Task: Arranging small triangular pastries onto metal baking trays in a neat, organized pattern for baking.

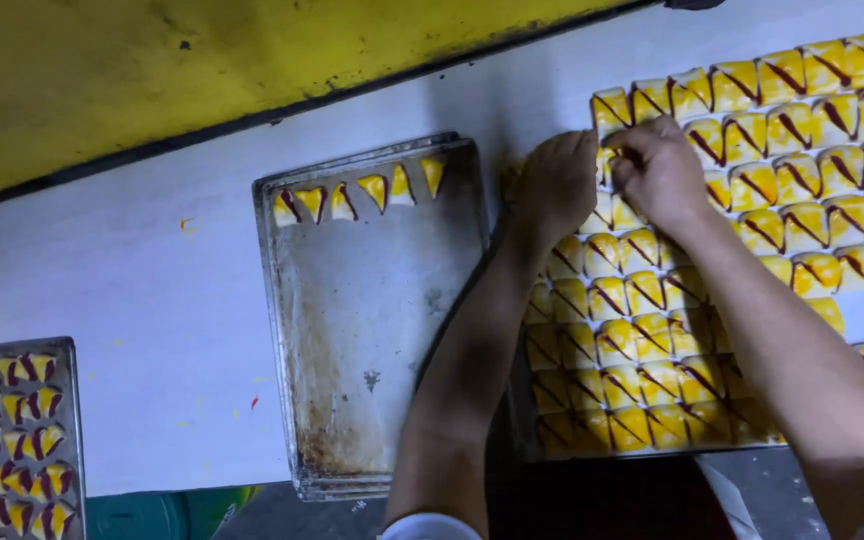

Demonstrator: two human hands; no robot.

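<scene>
Left hand: left hand (555,185) lies knuckles-up at the left edge of the slab of yellow glazed cake squares with dark red stripes (652,330); fingers curled and drawn together, tips down on the pieces near the slab's upper-left corner. Whether it pinches one piece, cannot tell.
Right hand: right hand (660,170) sits just beside the left, almost touching; fingers bent, tips pressed onto the same cluster of squares. Grip hidden under the knuckles.
Cake slab: cut into rows, spread over the right part of the white work table (152,280), running from upper right down to the table's near edge, under both forearms.
Centre tray: worn rectangular grey metal baking tray (382,330), w/ stained bottom, just left of the left forearm; stacked on at least one more tray, edges showing at the bottom.
Tray contents: one row of yellow triangular cake pieces w/ red stripe (357,192) along its far edge; rest of tray bare metal.
Lower-left tray: second metal tray (70,420), partly out of view, packed w/ rows of the same cake pieces.
Background: yellow painted surface (202,60) beyond the table's far edge.
</scene>
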